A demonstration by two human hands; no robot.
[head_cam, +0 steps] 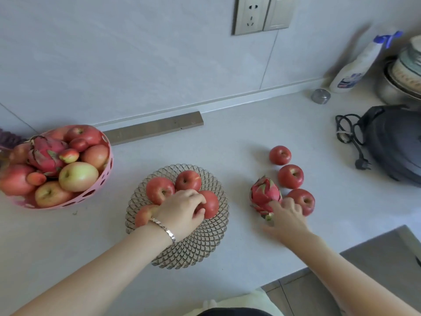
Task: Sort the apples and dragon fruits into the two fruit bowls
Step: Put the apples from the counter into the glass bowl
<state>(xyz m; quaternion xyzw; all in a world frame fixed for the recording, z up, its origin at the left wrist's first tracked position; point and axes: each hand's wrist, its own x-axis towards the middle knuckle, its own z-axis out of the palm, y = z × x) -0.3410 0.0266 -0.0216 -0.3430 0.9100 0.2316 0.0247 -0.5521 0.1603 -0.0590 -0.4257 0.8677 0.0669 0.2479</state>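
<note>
A clear patterned glass bowl (200, 245) sits at the centre of the counter with several red apples in it. My left hand (182, 210) reaches into it, fingers closed around one red apple (210, 205). To the right a pink dragon fruit (264, 193) lies on the counter, and my right hand (288, 216) touches its near end with fingers spread. Three loose red apples (290, 176) lie beside it in a row. At the far left a pink perforated bowl (100, 192) holds several apples and a dragon fruit (45, 153).
A dark appliance (396, 142) with a coiled black cord lies at the right. A spray bottle (355, 67), a small tin (320, 96) and stacked dishes (403, 71) stand at the back right. A grey strip (152, 127) lies along the wall. The counter edge runs across the lower right.
</note>
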